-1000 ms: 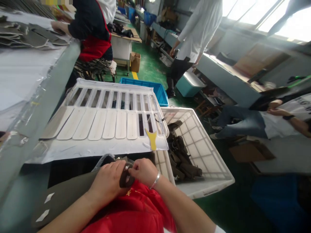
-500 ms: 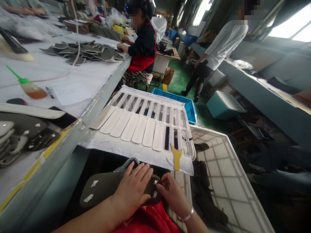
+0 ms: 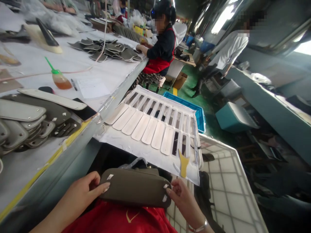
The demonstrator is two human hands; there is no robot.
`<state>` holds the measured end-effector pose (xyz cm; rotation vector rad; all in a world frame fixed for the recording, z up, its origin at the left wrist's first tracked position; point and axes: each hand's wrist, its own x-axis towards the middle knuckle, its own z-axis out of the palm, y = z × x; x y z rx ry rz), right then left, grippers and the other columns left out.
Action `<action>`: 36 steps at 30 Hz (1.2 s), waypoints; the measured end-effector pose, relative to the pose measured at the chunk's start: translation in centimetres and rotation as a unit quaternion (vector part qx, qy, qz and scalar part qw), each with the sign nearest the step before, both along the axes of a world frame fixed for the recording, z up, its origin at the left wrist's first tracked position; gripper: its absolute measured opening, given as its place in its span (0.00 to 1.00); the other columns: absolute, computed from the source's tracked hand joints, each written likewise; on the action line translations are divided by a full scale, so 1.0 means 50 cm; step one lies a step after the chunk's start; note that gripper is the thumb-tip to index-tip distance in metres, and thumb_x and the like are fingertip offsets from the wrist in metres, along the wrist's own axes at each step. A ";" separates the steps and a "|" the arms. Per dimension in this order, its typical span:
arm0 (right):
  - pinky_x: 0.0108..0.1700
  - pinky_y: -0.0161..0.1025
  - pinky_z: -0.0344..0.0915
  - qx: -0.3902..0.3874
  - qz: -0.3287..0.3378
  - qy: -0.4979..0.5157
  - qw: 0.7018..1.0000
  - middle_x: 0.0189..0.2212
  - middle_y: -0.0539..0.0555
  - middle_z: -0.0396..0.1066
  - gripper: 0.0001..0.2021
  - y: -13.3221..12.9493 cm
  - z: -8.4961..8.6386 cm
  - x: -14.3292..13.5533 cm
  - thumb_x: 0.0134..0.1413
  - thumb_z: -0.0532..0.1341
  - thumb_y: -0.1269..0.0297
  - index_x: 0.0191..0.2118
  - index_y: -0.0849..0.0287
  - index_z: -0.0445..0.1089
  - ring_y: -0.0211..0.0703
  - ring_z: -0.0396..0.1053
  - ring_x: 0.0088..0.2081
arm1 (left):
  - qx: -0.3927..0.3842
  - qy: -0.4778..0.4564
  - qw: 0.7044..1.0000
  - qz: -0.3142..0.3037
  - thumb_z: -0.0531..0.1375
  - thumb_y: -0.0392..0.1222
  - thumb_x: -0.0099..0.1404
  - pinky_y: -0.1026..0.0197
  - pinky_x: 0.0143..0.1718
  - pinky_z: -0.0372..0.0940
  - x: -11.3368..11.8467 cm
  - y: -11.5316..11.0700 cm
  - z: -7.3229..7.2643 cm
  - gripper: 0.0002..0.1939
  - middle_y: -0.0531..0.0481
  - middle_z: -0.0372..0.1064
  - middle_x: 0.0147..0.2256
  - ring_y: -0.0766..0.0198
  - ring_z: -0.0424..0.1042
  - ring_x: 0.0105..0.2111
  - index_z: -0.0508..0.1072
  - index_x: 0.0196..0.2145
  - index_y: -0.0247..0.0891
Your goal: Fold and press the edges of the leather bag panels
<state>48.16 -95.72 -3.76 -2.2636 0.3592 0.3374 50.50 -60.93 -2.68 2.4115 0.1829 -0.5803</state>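
A dark olive-grey panel (image 3: 136,187) with rounded corners lies across my lap, over the red apron (image 3: 116,220). Small white tabs stick up near both of its ends. My left hand (image 3: 91,187) grips the left end, thumb on top beside a tab and fingers curled at the edge. At the right end my right hand (image 3: 181,194) is closed, its thumb and forefinger pinching the edge next to two tabs. Just beyond the panel is a white slotted board (image 3: 148,145) carrying a row of pale strips (image 3: 145,131) and a yellow forked piece (image 3: 184,164).
Left, a worktable (image 3: 97,69) holds stacked grey and white pieces (image 3: 31,119), a green-tipped glue bottle (image 3: 59,79) and a paper sheet (image 3: 91,88). On the right stands a white crate (image 3: 233,184) with dark material inside. A seated co-worker (image 3: 161,45) and a standing person (image 3: 228,51) are farther off.
My left hand has gone from lying flat on the panel's middle to gripping its left end. My right hand stays at the right end. The view has turned slightly left.
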 end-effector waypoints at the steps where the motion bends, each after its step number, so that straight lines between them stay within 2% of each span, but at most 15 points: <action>1: 0.27 0.38 0.63 -0.039 0.009 -0.017 0.999 0.23 0.50 0.64 0.12 0.006 0.010 0.000 0.49 0.58 0.57 0.37 0.58 0.62 0.41 0.63 0.24 | -0.006 0.004 1.000 0.003 0.54 0.61 0.56 0.66 0.23 0.52 0.002 -0.001 0.001 0.21 0.59 0.56 0.18 0.66 0.59 0.21 0.56 0.21 0.40; 3: 0.37 0.44 0.66 -0.124 0.043 -0.079 0.988 0.33 0.56 0.68 0.16 0.032 0.031 0.002 0.52 0.57 0.55 0.44 0.58 0.61 0.46 0.67 0.33 | -0.023 0.011 1.000 0.005 0.53 0.61 0.56 0.66 0.23 0.52 0.005 0.003 0.003 0.21 0.58 0.57 0.18 0.66 0.59 0.21 0.57 0.21 0.40; 5: 0.48 0.51 0.62 -0.176 0.119 -0.151 0.965 0.46 0.61 0.65 0.23 0.078 0.048 0.009 0.53 0.57 0.53 0.52 0.58 0.58 0.53 0.64 0.47 | -0.038 0.015 0.999 0.011 0.53 0.62 0.56 0.66 0.24 0.52 0.006 0.008 0.001 0.22 0.58 0.57 0.18 0.66 0.59 0.22 0.57 0.21 0.40; 6: 0.52 0.53 0.58 -0.179 0.181 -0.178 0.951 0.51 0.62 0.62 0.28 0.105 0.052 0.013 0.51 0.58 0.51 0.56 0.58 0.55 0.56 0.59 0.52 | -0.044 0.018 0.999 0.017 0.52 0.62 0.56 0.66 0.24 0.53 0.005 0.010 -0.001 0.22 0.58 0.57 0.18 0.66 0.59 0.22 0.58 0.21 0.40; 8: 0.57 0.54 0.51 -0.154 0.312 -0.195 0.917 0.57 0.63 0.56 0.42 0.156 0.048 0.027 0.44 0.61 0.44 0.61 0.61 0.49 0.58 0.53 0.57 | -0.050 0.029 0.998 0.033 0.52 0.63 0.56 0.66 0.23 0.53 0.004 0.012 -0.005 0.23 0.58 0.56 0.17 0.66 0.58 0.21 0.58 0.21 0.40; 10: 0.59 0.53 0.48 -0.131 0.369 -0.197 0.899 0.57 0.64 0.55 0.50 0.192 0.033 0.041 0.37 0.61 0.36 0.61 0.63 0.48 0.59 0.53 0.57 | -0.051 0.043 0.997 0.045 0.52 0.63 0.56 0.67 0.21 0.52 0.003 0.012 -0.009 0.23 0.59 0.55 0.16 0.67 0.57 0.19 0.58 0.20 0.40; 13: 0.58 0.52 0.48 -0.121 0.358 -0.180 0.908 0.54 0.63 0.60 0.50 0.211 0.012 0.058 0.32 0.61 0.33 0.59 0.63 0.53 0.57 0.56 0.53 | -0.055 0.049 0.996 0.048 0.53 0.64 0.55 0.67 0.20 0.51 0.005 0.013 -0.014 0.24 0.59 0.55 0.16 0.68 0.55 0.17 0.58 0.20 0.40; 18: 0.53 0.50 0.52 -0.111 0.342 -0.150 0.921 0.49 0.59 0.64 0.43 0.209 0.016 0.068 0.29 0.66 0.41 0.53 0.59 0.59 0.54 0.60 0.48 | -0.073 0.049 0.995 0.046 0.53 0.63 0.55 0.68 0.22 0.53 0.009 0.018 -0.018 0.23 0.58 0.56 0.17 0.68 0.57 0.20 0.59 0.20 0.40; 23: 0.51 0.48 0.53 -0.111 0.349 -0.133 0.921 0.48 0.57 0.64 0.41 0.212 0.025 0.074 0.28 0.67 0.43 0.51 0.57 0.59 0.52 0.60 0.47 | -0.084 0.070 0.993 0.054 0.54 0.63 0.54 0.67 0.19 0.50 0.014 0.019 -0.015 0.23 0.59 0.51 0.14 0.68 0.54 0.18 0.59 0.19 0.40; 31: 0.50 0.48 0.53 -0.105 0.379 -0.125 0.911 0.50 0.57 0.62 0.45 0.210 0.026 0.077 0.30 0.67 0.45 0.57 0.56 0.55 0.52 0.58 0.48 | -0.078 0.035 0.995 0.048 0.56 0.61 0.55 0.66 0.22 0.51 0.019 0.019 -0.010 0.22 0.58 0.57 0.17 0.67 0.57 0.21 0.63 0.20 0.38; 36: 0.52 0.49 0.52 -0.115 0.387 -0.128 0.906 0.51 0.57 0.61 0.44 0.212 0.024 0.073 0.33 0.66 0.47 0.58 0.55 0.54 0.52 0.58 0.50 | -0.063 0.010 0.997 0.051 0.55 0.60 0.56 0.66 0.23 0.52 0.014 0.014 0.001 0.21 0.57 0.60 0.18 0.67 0.59 0.21 0.64 0.21 0.38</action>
